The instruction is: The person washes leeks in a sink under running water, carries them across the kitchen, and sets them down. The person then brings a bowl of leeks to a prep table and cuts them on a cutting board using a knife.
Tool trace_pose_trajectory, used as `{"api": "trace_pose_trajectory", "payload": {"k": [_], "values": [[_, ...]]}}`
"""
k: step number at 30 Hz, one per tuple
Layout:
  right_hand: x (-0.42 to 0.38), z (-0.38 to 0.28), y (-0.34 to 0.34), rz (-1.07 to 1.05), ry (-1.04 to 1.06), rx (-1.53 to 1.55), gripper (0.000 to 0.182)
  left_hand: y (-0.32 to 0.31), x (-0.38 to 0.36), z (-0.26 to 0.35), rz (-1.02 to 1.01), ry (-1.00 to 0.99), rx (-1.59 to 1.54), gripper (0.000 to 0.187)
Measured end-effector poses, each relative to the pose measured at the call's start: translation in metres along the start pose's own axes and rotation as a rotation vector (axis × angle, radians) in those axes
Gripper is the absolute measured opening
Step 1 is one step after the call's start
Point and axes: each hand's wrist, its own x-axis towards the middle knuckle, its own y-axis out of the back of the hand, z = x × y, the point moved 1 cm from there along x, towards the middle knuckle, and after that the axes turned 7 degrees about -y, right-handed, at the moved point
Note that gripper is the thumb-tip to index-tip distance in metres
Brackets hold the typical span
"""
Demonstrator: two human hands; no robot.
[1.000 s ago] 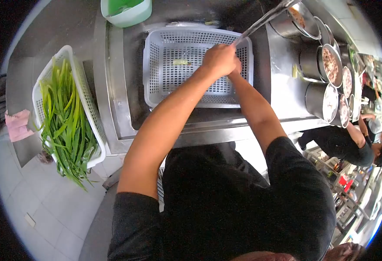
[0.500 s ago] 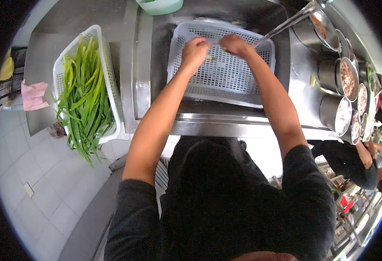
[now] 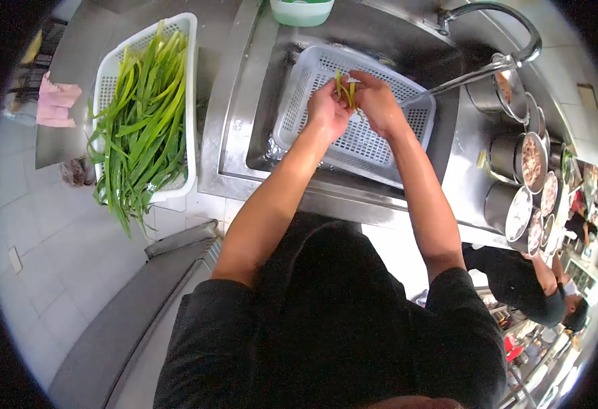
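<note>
The few green leaf stalks [image 3: 345, 87] are pinched between the left hand [image 3: 326, 109] and the right hand [image 3: 375, 101], both clenched on them above the white perforated basket [image 3: 374, 146] that sits in the steel sink [image 3: 258, 129]; the grip looks light, at the fingertips only. A wet stalk could slip and drop past the basket rim into the sink; the tap [image 3: 496, 34] stands close beside, so a stray elbow could knock it.

One basket [image 3: 380, 146] sits in the sink [image 3: 244, 136]; another basket [image 3: 190, 102], holding long leaves [image 3: 142, 129], sits on the surface left of it. Pots [image 3: 527, 163] line up to the right, tap [image 3: 510, 27] behind.
</note>
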Motion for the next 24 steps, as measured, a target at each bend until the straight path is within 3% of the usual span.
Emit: {"api": "trace_pose_trajectory", "payload": {"k": [3, 7, 11, 12, 15, 16, 19, 21, 22, 24], "values": [[-0.008, 0.001, 0.012, 0.034, 0.051, -0.264, 0.055, -0.003, -0.001, -0.011, -0.001, 0.009, -0.005, 0.021], [-0.016, 0.0, 0.011, 0.272, 0.217, -0.625, 0.043, -0.007, -0.006, -0.023, -0.014, -0.062, 0.066, 0.021], [-0.028, -0.001, 0.006, 0.39, 0.516, -0.821, 0.042, -0.014, -0.014, -0.029, 0.029, 0.028, 0.022, 0.018], [-0.034, -0.005, 0.001, 0.361, 0.437, -0.835, 0.045, -0.017, -0.017, -0.027, 0.038, 0.051, 0.026, 0.018], [-0.051, -0.011, -0.006, 0.259, 0.559, -0.846, 0.052, -0.02, -0.027, -0.017, 0.016, 0.115, 0.03, 0.018], [-0.058, -0.017, -0.007, 0.293, 0.635, -0.846, 0.047, -0.018, -0.03, -0.012, -0.024, 0.133, 0.027, 0.018], [-0.064, -0.026, 0.004, 0.403, 0.639, -0.732, 0.038, 0.002, -0.031, 0.003, -0.099, 0.094, -0.03, 0.014], [-0.05, -0.021, 0.021, 0.365, 0.431, -0.572, 0.032, 0.011, -0.049, 0.026, -0.184, 0.032, 0.004, 0.013], [-0.036, -0.011, 0.035, 0.364, 0.331, -0.514, 0.031, 0.006, -0.066, 0.041, -0.045, 0.025, 0.049, 0.015], [0.004, 0.031, 0.074, 0.279, 0.087, -0.273, 0.025, 0.013, -0.099, 0.068, -0.063, -0.03, 0.06, 0.019]]}}
